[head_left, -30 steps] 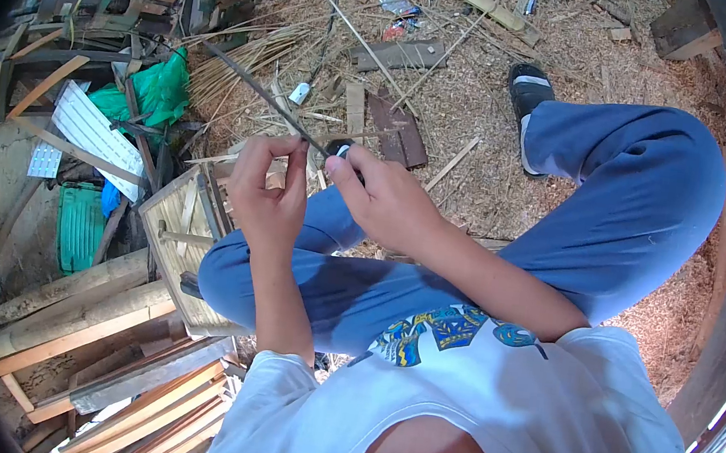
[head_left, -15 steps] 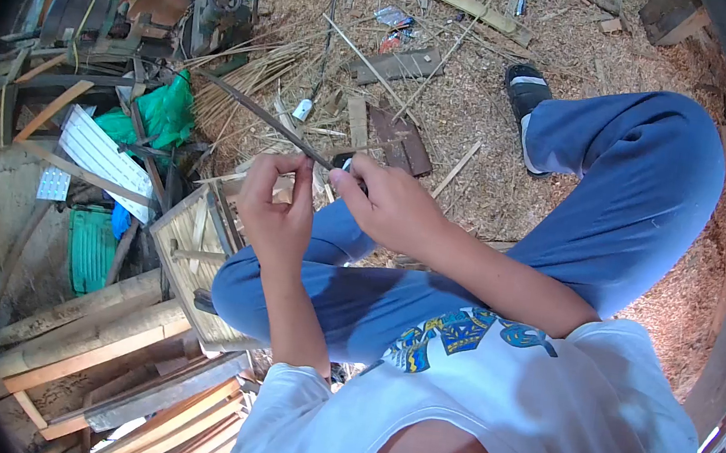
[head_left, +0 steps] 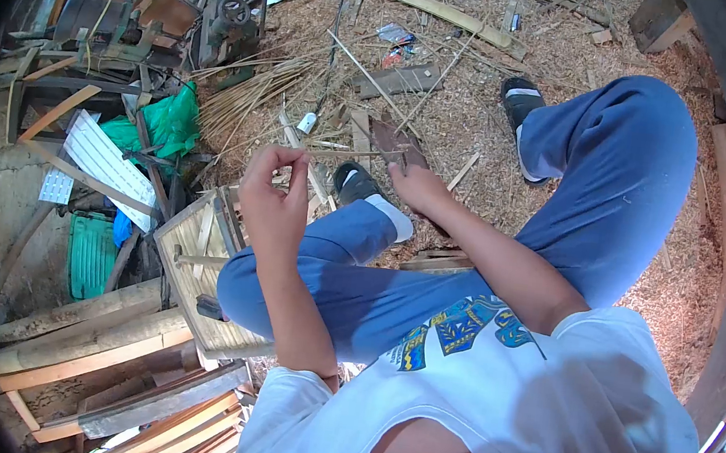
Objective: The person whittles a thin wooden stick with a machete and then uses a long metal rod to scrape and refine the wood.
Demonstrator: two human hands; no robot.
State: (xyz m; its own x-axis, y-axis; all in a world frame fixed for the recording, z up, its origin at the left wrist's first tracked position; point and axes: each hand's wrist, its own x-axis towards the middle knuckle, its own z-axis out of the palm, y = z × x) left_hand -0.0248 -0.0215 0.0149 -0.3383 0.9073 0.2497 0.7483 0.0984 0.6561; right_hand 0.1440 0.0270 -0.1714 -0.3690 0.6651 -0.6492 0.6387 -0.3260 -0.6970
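Observation:
My left hand (head_left: 277, 194) is raised above the bent knee, thumb and fingertips pinched in a ring; what they grip is too small to make out. A thin light stick (head_left: 344, 153) runs close by its fingertips, and I cannot tell whether they touch it. My right hand (head_left: 421, 188) is farther right, fingers closed, over the near end of a dark brown board (head_left: 387, 135) on the ground. Something thin and dark shows at its fingertips, too unclear to name.
A slatted wooden frame (head_left: 199, 248) stands beside the left knee. Green plastic (head_left: 169, 119), a white perforated panel (head_left: 107, 157) and scrap wood lie at the left. Thin strips (head_left: 253, 93) are spread on the ground ahead. Cut timber (head_left: 169, 433) is at the lower left.
My right hand has moved right, away from my left hand. The long dark strip that crossed both hands no longer shows there. My left hand keeps its pinch, and the left foot is now uncovered.

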